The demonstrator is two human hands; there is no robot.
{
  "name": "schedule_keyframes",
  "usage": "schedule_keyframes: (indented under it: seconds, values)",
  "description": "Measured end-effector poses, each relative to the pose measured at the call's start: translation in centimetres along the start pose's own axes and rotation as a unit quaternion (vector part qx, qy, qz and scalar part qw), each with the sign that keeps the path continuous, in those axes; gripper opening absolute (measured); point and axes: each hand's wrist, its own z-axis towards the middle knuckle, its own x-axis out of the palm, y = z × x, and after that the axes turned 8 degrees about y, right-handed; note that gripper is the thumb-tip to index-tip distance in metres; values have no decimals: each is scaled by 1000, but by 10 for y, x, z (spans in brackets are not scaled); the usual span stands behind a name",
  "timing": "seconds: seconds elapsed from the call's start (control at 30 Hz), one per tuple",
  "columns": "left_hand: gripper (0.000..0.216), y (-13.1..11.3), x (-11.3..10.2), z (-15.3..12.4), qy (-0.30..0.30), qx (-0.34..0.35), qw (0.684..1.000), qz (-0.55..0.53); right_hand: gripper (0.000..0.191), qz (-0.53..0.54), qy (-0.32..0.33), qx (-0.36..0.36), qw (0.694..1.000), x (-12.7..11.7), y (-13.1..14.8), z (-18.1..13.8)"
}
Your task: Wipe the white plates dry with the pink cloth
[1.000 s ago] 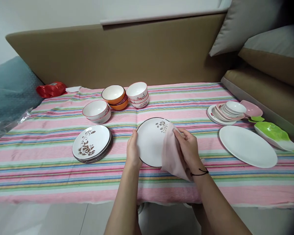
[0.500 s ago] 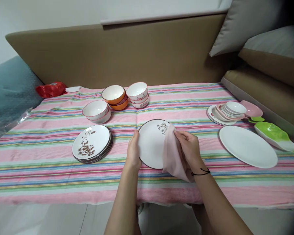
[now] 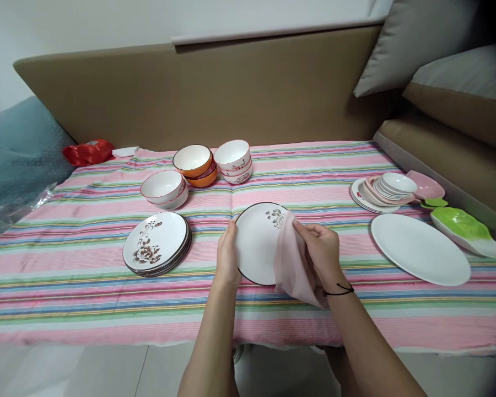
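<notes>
A white plate with a dark rim and a brown flower print is held up in front of me, tilted slightly. My left hand grips its left edge, thumb along the rim. On the right side, my right hand is closed on a pale pink cloth, which drapes over the plate's right edge and hides that part. Left of my hands lies a stack of matching plates with a brown flower on the top one.
Behind are stacked white bowls, orange bowls and red-rimmed bowls. At right lie an oval white plate, a green leaf-like dish, small stacked dishes and a pink dish. A striped cloth covers the surface.
The whole view has shifted very slightly. Both hands keep their hold on the plate and the cloth, with hardly any movement.
</notes>
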Motion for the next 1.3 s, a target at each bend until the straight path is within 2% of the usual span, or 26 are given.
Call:
schedule_keyframes:
  seconds: [0.1, 0.2, 0.33, 0.5, 0.6, 0.77, 0.9, 1.07, 1.2, 1.3]
  values:
    - [52, 1, -1, 1, -6, 3, 1000, 7, 34, 3, 24, -27, 999, 0, 1, -1]
    - [53, 1, -2, 2, -12, 5, 1000, 6, 30, 5, 79, -37, 996, -1, 3, -2]
    - [50, 1, -4, 3, -25, 6, 999, 19, 38, 8, 116, -18, 993, -1, 2, -3]
    - [49, -1, -2, 3, -37, 6, 999, 31, 45, -48, 103, -45, 993, -1, 1, -2]
    - [50, -1, -2, 3, -33, 12, 999, 27, 42, -66, 78, -29, 994, -3, 1, -1]
    - [50, 1, -2, 3, -25, 17, 999, 19, 35, -19, 22, 6, 1000, -4, 0, 0]
    - [47, 0, 1, 3, -19, 7, 1000, -2, 32, 19, 1, -17, 1000, -2, 3, -2]
    - [46, -7, 4, 2, -19, -62, 996, -57, 25, -10, 22, -96, 995, 1, 12, -7]
    - [49, -11, 1, 1, -6, -102, 992, -74, 38, -58, 86, -116, 988, 4, 13, -9]
    - [48, -12, -1, -2, -13, -97, 993, -69, 44, -119, 79, -120, 982, 7, 9, -9]
